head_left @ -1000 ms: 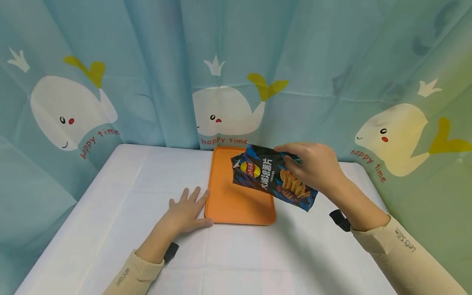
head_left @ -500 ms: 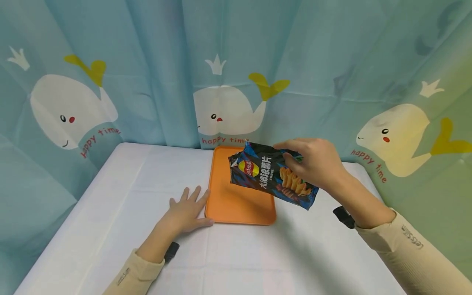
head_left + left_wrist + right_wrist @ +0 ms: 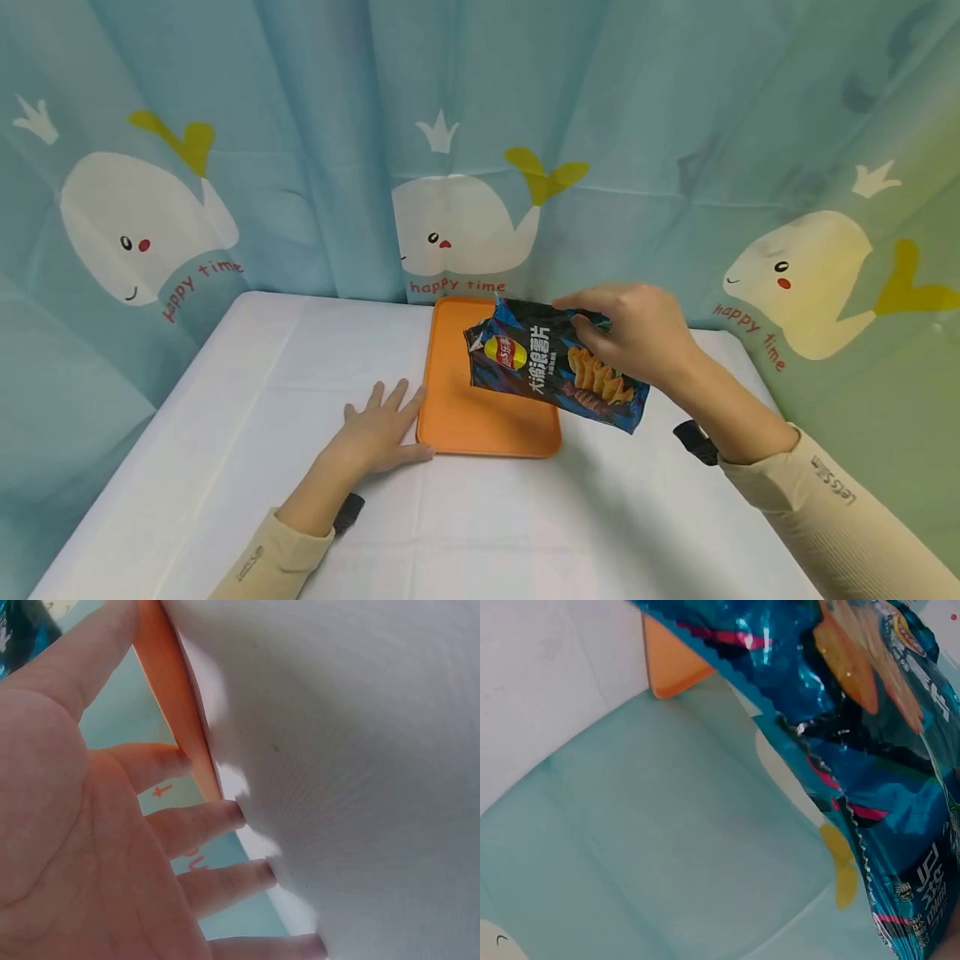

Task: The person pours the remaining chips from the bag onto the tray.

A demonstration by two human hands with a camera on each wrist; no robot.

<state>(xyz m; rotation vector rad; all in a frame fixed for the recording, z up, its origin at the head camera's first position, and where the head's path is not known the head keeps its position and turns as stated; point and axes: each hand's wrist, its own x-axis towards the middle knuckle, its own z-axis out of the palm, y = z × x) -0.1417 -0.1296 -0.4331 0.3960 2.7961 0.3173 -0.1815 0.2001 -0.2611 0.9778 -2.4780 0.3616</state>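
A black and blue bag of potato chips (image 3: 551,360) hangs tilted over the right part of an orange tray (image 3: 480,433). My right hand (image 3: 633,333) pinches its upper edge between thumb and fingers. The bag's left corner looks torn. Close up in the right wrist view, the shiny chip bag (image 3: 795,690) fills the right side, and most of the hand is hidden there. On the tray's left side my left hand (image 3: 378,433) rests with spread fingers, thumb and index at the rim. The left wrist view shows those straight fingers (image 3: 202,825) with tips on the white tabletop.
A white-covered table (image 3: 300,358) bears the tray near its back edge. Behind it hangs a blue-green curtain (image 3: 315,150) printed with white whales. A dark strap piece sits at each wrist.
The chip bag has shifted and tilted slightly in my right hand, its left end rising, then dipping a little. My left hand and the tray have stayed put.
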